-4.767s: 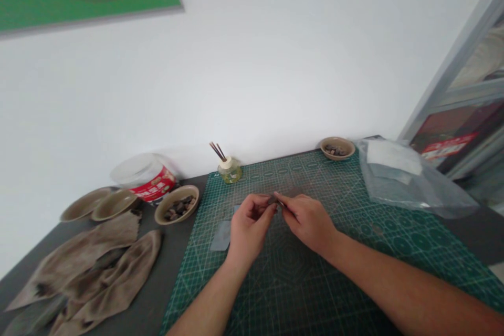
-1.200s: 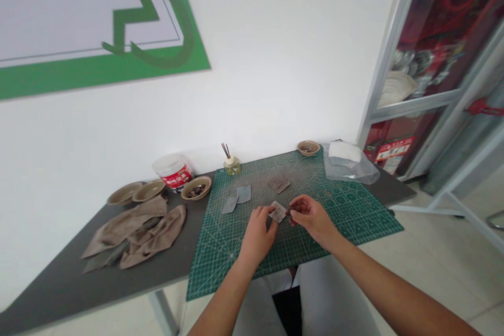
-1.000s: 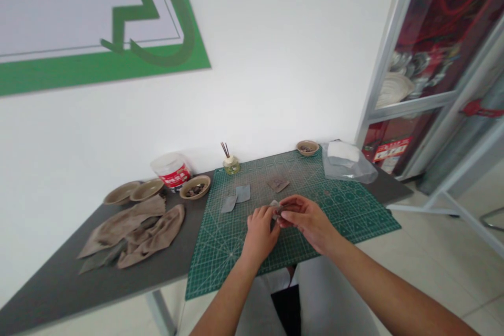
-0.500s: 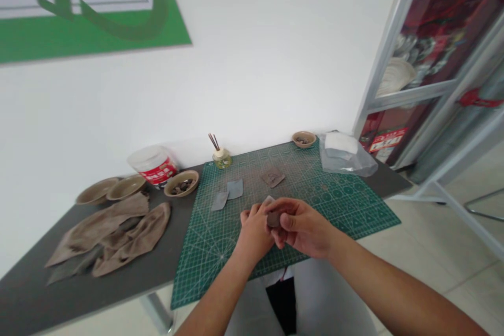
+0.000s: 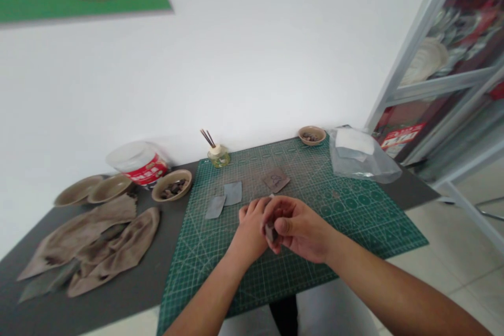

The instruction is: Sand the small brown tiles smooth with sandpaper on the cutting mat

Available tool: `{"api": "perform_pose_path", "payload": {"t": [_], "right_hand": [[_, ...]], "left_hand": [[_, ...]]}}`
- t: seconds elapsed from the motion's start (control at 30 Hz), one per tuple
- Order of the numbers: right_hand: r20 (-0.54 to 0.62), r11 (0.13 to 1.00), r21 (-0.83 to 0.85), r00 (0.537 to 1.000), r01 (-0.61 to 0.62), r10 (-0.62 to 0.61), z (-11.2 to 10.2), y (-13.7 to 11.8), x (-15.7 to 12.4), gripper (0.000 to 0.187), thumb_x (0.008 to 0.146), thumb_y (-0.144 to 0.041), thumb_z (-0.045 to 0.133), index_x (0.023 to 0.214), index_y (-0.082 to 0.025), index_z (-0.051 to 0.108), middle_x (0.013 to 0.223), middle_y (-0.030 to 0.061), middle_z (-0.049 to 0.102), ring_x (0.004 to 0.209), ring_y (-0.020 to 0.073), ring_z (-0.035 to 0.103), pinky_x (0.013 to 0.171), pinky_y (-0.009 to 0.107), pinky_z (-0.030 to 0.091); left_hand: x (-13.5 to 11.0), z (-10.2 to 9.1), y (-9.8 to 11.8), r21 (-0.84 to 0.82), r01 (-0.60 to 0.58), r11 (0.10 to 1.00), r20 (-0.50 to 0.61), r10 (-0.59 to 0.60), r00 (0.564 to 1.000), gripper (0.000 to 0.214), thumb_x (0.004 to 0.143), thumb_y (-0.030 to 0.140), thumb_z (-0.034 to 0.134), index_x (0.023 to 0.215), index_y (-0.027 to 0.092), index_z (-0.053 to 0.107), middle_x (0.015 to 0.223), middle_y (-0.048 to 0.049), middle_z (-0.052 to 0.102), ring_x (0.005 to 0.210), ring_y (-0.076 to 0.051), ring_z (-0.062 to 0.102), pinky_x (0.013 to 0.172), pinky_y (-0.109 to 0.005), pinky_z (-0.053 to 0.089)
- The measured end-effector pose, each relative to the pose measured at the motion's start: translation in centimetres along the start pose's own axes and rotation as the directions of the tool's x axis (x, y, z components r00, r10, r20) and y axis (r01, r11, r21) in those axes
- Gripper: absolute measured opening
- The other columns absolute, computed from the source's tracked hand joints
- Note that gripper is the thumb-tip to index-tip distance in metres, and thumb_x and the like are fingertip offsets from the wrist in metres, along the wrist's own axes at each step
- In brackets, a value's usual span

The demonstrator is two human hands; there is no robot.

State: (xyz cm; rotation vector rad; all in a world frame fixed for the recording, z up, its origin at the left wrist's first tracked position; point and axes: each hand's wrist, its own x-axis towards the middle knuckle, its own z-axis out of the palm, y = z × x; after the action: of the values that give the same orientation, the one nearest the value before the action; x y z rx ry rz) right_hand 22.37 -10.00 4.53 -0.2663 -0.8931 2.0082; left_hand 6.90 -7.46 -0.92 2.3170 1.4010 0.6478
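Observation:
My right hand (image 5: 301, 231) is closed, its thumb and fingers pinching a small dark brown stone piece (image 5: 271, 232). Just beside it, my left hand (image 5: 249, 228) rests low on the green cutting mat (image 5: 205, 252), fingers pointing forward and partly covered by the right hand. A pale corner of a sheet (image 5: 271, 196) shows beyond the fingers; whether the left hand presses on it is hidden. Farther forward lie two grey sandpaper-like pieces (image 5: 233, 193) and a brownish square (image 5: 276, 180) with a dark scribble on it.
At the left are crumpled brown cloths (image 5: 114, 257), a bowl of stone bits (image 5: 172, 186), two more bowls (image 5: 110, 189) and a red-labelled tub (image 5: 137, 163). A reed diffuser (image 5: 218, 156), another bowl (image 5: 312, 135) and a plastic bag (image 5: 360, 155) stand toward the wall.
The stone piece has turned in my right fingers and now shows a narrower side. The camera view has tilted downward; both hands stay close together over the mat.

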Motion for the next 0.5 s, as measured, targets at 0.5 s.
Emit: {"api": "perform_pose_path", "payload": {"t": [0.5], "right_hand": [[-0.230,0.994,-0.094,0.970,0.053,-0.073,-1.3,-0.6,1.6,0.027,0.071,-0.013,0.079,0.097,-0.017,0.074,0.079,0.0011,0.072,0.064,0.0123,0.067,0.063,0.024,0.056]], "left_hand": [[-0.2,0.5,-0.7,0.199,-0.092,0.976,0.081,0.077,0.994,0.033,0.092,0.024,0.049,0.124,0.026,0.059,0.131,-0.0084,0.056,0.125,-0.029,0.043,0.100,-0.050,0.032]]}}
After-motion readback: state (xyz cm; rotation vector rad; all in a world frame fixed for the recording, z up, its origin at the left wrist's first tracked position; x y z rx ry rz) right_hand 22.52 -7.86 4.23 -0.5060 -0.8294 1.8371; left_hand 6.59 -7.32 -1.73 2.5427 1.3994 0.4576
